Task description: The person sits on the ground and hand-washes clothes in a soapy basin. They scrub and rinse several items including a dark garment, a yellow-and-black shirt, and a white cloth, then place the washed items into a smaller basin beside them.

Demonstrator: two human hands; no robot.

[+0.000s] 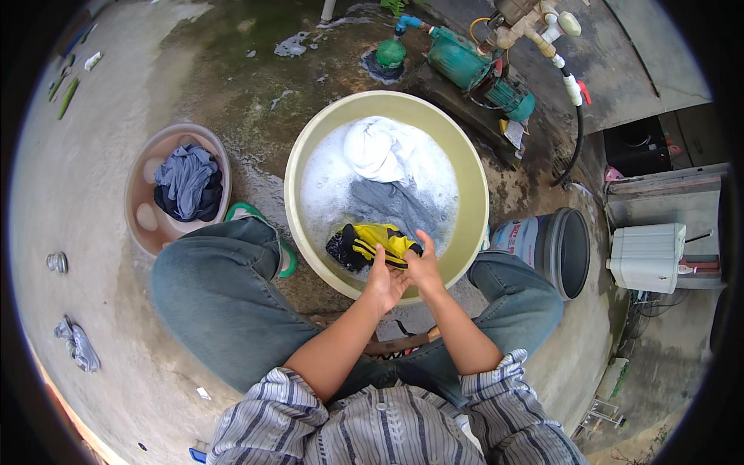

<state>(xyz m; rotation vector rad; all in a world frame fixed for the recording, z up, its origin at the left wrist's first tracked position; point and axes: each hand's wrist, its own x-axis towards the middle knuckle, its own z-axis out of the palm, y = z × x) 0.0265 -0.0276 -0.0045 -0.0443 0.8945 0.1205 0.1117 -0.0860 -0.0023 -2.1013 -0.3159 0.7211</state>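
A large pale-yellow plastic basin (pixel 478 192) full of foamy water stands between my knees. At its near side, my left hand (pixel 385 283) and my right hand (pixel 425 270) meet at the lower edge of a wet yellow-and-black garment (pixel 383 241). My left thumb presses against the cloth, its fingers partly under the edge. The right thumb bears on a black part while the index finger points up. Beyond the garment, a grey cloth (pixel 392 203) lies half sunk in suds. A bunched white cloth (pixel 375 148) bulges out of the foam at the far side.
A pinkish basin (pixel 137 174) with blue-grey and dark clothes (pixel 189 177) sits left. A green water pump (pixel 459 58) with pipes stands at the far right. A bucket (pixel 568 253) lies tipped beside my right knee. Crumpled plastic (pixel 81 349) lies on the concrete floor at left.
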